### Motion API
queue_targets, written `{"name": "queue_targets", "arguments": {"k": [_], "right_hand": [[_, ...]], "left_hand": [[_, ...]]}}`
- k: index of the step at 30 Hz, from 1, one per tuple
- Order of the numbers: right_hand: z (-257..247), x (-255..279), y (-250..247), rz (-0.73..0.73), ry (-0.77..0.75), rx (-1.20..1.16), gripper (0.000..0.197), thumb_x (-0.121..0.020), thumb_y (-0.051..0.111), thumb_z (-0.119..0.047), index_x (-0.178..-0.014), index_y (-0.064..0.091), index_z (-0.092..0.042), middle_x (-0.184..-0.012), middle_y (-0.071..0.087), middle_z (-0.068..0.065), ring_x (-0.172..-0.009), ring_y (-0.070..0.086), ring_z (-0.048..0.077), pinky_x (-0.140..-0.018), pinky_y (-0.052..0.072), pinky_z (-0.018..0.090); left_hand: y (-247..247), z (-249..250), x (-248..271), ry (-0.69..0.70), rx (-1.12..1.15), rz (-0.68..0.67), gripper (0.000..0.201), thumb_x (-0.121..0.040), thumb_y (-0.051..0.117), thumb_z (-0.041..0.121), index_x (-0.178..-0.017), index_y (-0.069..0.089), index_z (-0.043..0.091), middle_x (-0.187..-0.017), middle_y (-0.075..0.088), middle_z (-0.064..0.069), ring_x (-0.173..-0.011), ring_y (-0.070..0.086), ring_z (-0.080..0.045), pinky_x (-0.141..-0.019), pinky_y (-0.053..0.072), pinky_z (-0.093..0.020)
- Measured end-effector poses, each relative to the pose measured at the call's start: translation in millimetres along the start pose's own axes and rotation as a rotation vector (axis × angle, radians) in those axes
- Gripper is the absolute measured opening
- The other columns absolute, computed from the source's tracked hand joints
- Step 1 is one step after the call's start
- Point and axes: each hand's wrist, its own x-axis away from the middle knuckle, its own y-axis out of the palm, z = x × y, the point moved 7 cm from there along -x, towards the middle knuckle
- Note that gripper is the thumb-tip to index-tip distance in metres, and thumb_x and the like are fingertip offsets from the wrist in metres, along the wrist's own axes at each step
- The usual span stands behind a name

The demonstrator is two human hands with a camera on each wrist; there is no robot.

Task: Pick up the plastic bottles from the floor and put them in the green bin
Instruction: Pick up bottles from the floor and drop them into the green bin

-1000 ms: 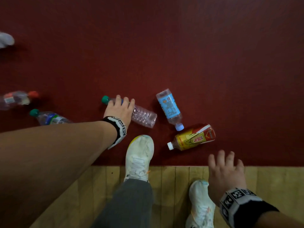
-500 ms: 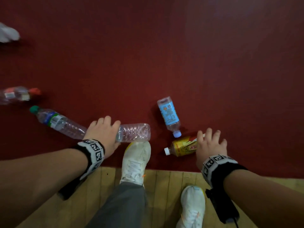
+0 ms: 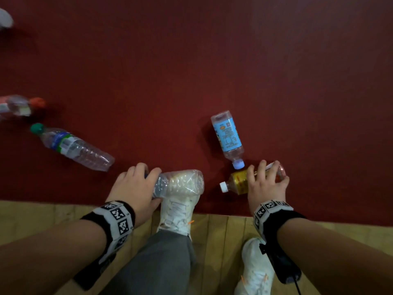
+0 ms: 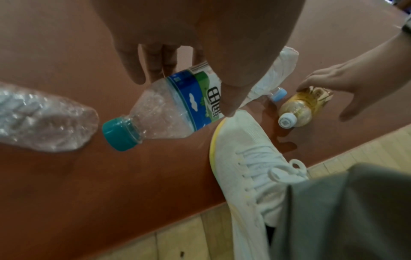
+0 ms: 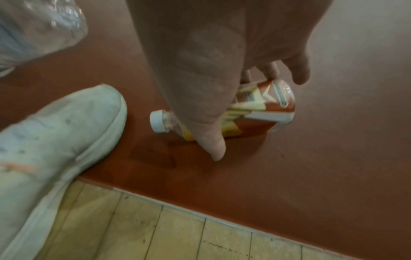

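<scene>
My left hand (image 3: 148,185) grips a clear teal-capped bottle (image 4: 164,109) round its blue-green label and holds it above my left shoe (image 3: 178,211). Its ribbed body (image 3: 182,183) sticks out to the right. My right hand (image 3: 265,179) sits on a yellow-and-red labelled bottle (image 3: 235,182) that lies on the red mat. Its fingers (image 5: 298,73) curl over the far side and the thumb (image 5: 206,126) crosses the near side. A blue-labelled bottle (image 3: 228,136) lies just beyond. The green bin is not in view.
A second clear green-capped bottle (image 3: 70,145) lies on the red mat (image 3: 212,60) to the left, with a red-capped bottle (image 3: 17,105) at the far left edge. A wooden floor strip (image 3: 223,235) runs under my feet. My right shoe (image 3: 253,271) stands on it.
My left hand has drawn the clear bottle back toward me and raised it over my left shoe. My right hand has come forward from the wood and settled onto the yellow-labelled bottle.
</scene>
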Motion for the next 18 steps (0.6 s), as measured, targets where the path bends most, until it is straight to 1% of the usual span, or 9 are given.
{"name": "queue_targets", "arguments": {"k": [2, 5, 8, 11, 14, 18], "right_hand": [[-2.0, -6.9, -1.6, 0.031, -0.004, 0.024, 0.059, -0.102, 0.028, -0.027, -0.155, 0.004, -0.018, -0.161, 0.007, 0.021, -0.145, 0.001, 0.054, -0.108, 0.026, 0.068], [-2.1, -14.9, -3.2, 0.04, -0.005, 0.05, 0.054, -0.101, 0.027, -0.026, -0.153, 0.009, -0.025, -0.156, 0.018, 0.022, -0.144, 0.009, 0.053, -0.112, 0.021, 0.065], [3.1, -12.1, -4.6, 0.035, 0.035, 0.026, 0.049, -0.099, 0.026, -0.02, -0.148, 0.019, -0.028, -0.15, 0.026, 0.022, -0.141, 0.019, 0.051, -0.11, 0.025, 0.063], [10.6, 4.4, -10.2, 0.034, 0.056, 0.001, 0.05, -0.099, 0.026, -0.02, -0.148, 0.019, -0.027, -0.148, 0.027, 0.023, -0.138, 0.023, 0.05, -0.108, 0.028, 0.062], [23.3, 26.8, -26.1, 0.074, 0.053, -0.011, 0.05, -0.098, 0.025, -0.019, -0.147, 0.019, -0.027, -0.147, 0.029, 0.023, -0.137, 0.025, 0.05, -0.106, 0.031, 0.061], [57.7, 60.6, -60.2, 0.111, 0.076, -0.033, 0.051, -0.097, 0.024, -0.018, -0.147, 0.02, -0.027, -0.146, 0.029, 0.024, -0.136, 0.026, 0.05, -0.104, 0.032, 0.06]], "left_hand": [[2.1, 4.0, -0.9, 0.017, 0.002, 0.001, 0.073, -0.084, 0.056, 0.058, -0.144, 0.027, 0.03, -0.129, 0.037, -0.002, -0.118, 0.043, -0.021, -0.102, 0.038, -0.037], [-2.2, 7.3, -0.9, 0.019, 0.012, 0.021, 0.074, -0.084, 0.056, 0.057, -0.145, 0.026, 0.029, -0.129, 0.036, -0.002, -0.119, 0.042, -0.022, -0.102, 0.037, -0.037], [-13.7, 11.0, 0.6, 0.019, 0.004, 0.046, 0.074, -0.085, 0.056, 0.057, -0.146, 0.025, 0.029, -0.13, 0.036, -0.002, -0.12, 0.04, -0.021, -0.103, 0.036, -0.036], [-30.5, 14.6, 9.7, 0.036, -0.007, 0.066, 0.072, -0.085, 0.057, 0.055, -0.144, 0.026, 0.029, -0.131, 0.036, -0.002, -0.12, 0.041, -0.022, -0.102, 0.037, -0.037], [-52.0, 18.4, 24.5, 0.029, -0.016, 0.097, 0.073, -0.085, 0.058, 0.057, -0.144, 0.026, 0.029, -0.129, 0.037, -0.002, -0.119, 0.041, -0.021, -0.102, 0.038, -0.037], [-92.9, 32.0, 52.7, 0.026, -0.022, 0.155, 0.074, -0.085, 0.057, 0.058, -0.145, 0.025, 0.029, -0.128, 0.037, -0.002, -0.119, 0.041, -0.021, -0.103, 0.039, -0.037]]}}
